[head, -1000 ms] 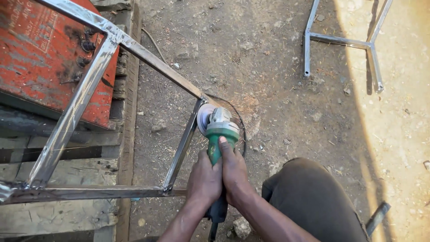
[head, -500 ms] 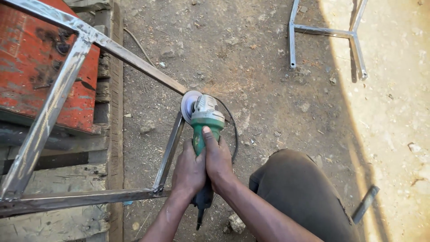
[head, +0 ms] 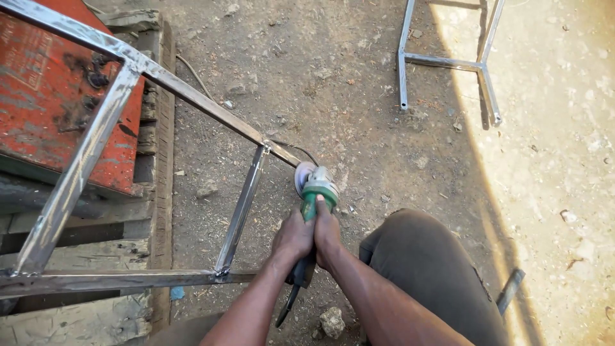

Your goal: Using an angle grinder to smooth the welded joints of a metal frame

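Observation:
A green angle grinder (head: pixel 315 187) with a pale disc points away from me, its disc at the tip of a long steel bar. That bar belongs to a welded square-tube metal frame (head: pixel 242 208) lying across the ground and a pallet. My left hand (head: pixel 293 238) wraps the grinder's body from the left. My right hand (head: pixel 327 236) grips it from the right, thumb along the top. The grinder's dark rear end and cable (head: pixel 286 306) stick out below my hands.
A rusty red metal box (head: pixel 48 83) sits on a wooden pallet (head: pixel 83 314) at the left. A second steel frame (head: pixel 448 63) stands at the top right on the dirt. My dark-trousered knee (head: pixel 429 269) is at the lower right; a stone (head: pixel 332 320) lies below my hands.
The view has shifted, so the frame now sits further right and higher in the picture. The grinder disc has gone from beside the welded joint to the bar's end. Both hands keep their grip.

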